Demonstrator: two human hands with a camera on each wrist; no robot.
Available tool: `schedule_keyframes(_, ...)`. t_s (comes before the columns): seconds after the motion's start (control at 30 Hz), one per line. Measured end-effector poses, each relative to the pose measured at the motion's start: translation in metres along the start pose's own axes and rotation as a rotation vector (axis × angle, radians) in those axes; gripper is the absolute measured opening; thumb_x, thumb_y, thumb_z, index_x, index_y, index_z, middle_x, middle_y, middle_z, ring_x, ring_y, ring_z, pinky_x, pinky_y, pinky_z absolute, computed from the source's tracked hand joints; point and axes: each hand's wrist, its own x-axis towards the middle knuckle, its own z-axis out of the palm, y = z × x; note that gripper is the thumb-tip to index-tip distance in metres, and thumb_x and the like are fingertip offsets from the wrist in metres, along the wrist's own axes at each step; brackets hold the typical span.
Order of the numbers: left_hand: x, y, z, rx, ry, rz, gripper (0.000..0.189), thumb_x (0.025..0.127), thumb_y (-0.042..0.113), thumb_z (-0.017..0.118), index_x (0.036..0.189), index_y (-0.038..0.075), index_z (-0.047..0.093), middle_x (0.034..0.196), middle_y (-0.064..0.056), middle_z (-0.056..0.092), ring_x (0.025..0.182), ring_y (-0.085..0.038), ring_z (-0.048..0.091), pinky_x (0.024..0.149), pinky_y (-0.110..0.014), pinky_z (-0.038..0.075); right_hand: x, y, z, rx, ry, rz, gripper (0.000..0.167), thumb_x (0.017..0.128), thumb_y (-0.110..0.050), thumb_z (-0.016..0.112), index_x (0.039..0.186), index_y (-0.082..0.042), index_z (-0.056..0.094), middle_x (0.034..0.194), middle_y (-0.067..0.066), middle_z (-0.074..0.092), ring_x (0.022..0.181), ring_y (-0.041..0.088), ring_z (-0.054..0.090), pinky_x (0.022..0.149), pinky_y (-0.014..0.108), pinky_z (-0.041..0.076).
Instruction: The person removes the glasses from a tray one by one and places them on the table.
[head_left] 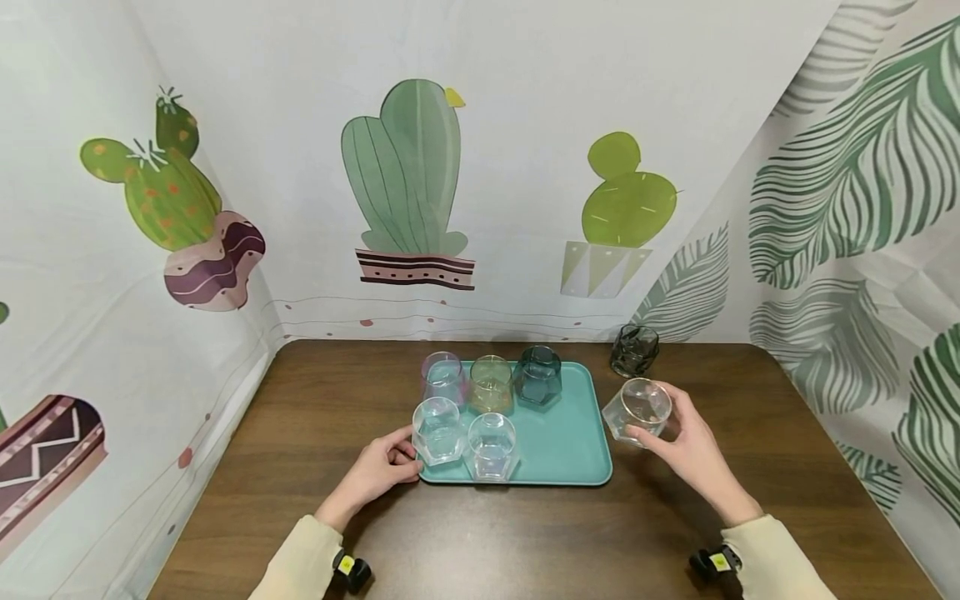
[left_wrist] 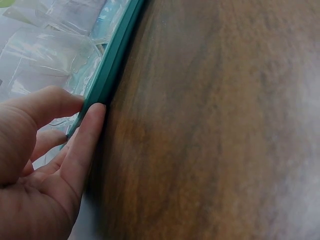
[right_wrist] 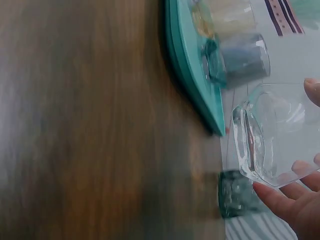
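1. Clear faceted glass tumbler, my right hand gripping it off the surface, beside the smooth teal tray's right edge.
2. Mouth up, axis near vertical.
3. My left hand pinches tray rim, near-left corner.
4. Tray lies lengthwise left-right: pink tumbler, amber tumbler, dark tumbler, two clear tumblers.
5. Surface brown wood-grain; white cactus-print cloth behind.

no text can be read; the yellow wrist labels are too small.
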Motion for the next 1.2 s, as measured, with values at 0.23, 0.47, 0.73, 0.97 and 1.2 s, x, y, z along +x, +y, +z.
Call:
schedule_keyframes(0.23, 0.0, -0.001, -0.001, 0.004, -0.004, 0.003, 0.068, 0.088, -0.004, 0.075, 0.148, -0.015, 0.044, 0.104, -0.019, 0.061, 0.082, -0.011, 0.067, 0.075, -0.027, 0.065, 0.004, 0.015, -0.018, -0.029, 0.031, 0.03, 0.074, 0.085, -0.003, 0.085, 0.146, 0.003, 0.043, 0.133, 0.024, 0.055, 0.112, -0.01, 0.054, 0.091, -0.001, 0.043)
schedule_keyframes(0.47, 0.0, -0.002, -0.001, 0.002, -0.003, 0.006, 0.069, 0.089, -0.004, 0.075, 0.148, -0.015, 0.043, 0.104, -0.019, 0.061, 0.082, -0.011, 0.068, 0.075, -0.028, 0.065, 0.012, 0.028, -0.036, -0.038, 0.05, 0.077, 0.076, 0.088, -0.006, 0.083, 0.149, 0.005, 0.039, 0.136, 0.028, 0.051, 0.109, -0.017, 0.05, 0.086, -0.002, 0.043)
schedule_keyframes(0.73, 0.001, -0.004, -0.001, 0.002, -0.005, 0.005, 0.068, 0.088, -0.005, 0.075, 0.148, -0.015, 0.043, 0.103, -0.017, 0.061, 0.081, -0.009, 0.067, 0.075, -0.028, 0.065, 0.021, 0.045, -0.051, -0.084, 0.062, 0.159, 0.077, 0.092, -0.017, 0.081, 0.15, 0.005, 0.035, 0.139, 0.028, 0.049, 0.099, -0.022, 0.046, 0.075, 0.0, 0.047)
schedule_keyframes(0.97, 0.002, -0.007, 0.0, 0.011, -0.005, 0.003, 0.067, 0.088, -0.004, 0.074, 0.148, -0.014, 0.044, 0.102, -0.014, 0.06, 0.081, -0.008, 0.068, 0.075, -0.027, 0.065, 0.034, 0.06, -0.061, -0.149, 0.072, 0.193, 0.081, 0.094, -0.024, 0.079, 0.153, 0.006, 0.032, 0.14, 0.032, 0.049, 0.102, -0.01, 0.054, 0.072, -0.002, 0.042)
schedule_keyframes(1.2, 0.002, -0.007, -0.001, 0.014, -0.001, 0.005, 0.067, 0.089, -0.005, 0.074, 0.148, -0.015, 0.044, 0.102, -0.015, 0.061, 0.081, -0.009, 0.068, 0.075, -0.027, 0.065, 0.049, 0.074, -0.069, -0.198, 0.086, 0.245, 0.083, 0.096, -0.031, 0.076, 0.154, 0.005, 0.029, 0.142, 0.035, 0.05, 0.114, 0.046, 0.058, 0.065, 0.001, 0.04)
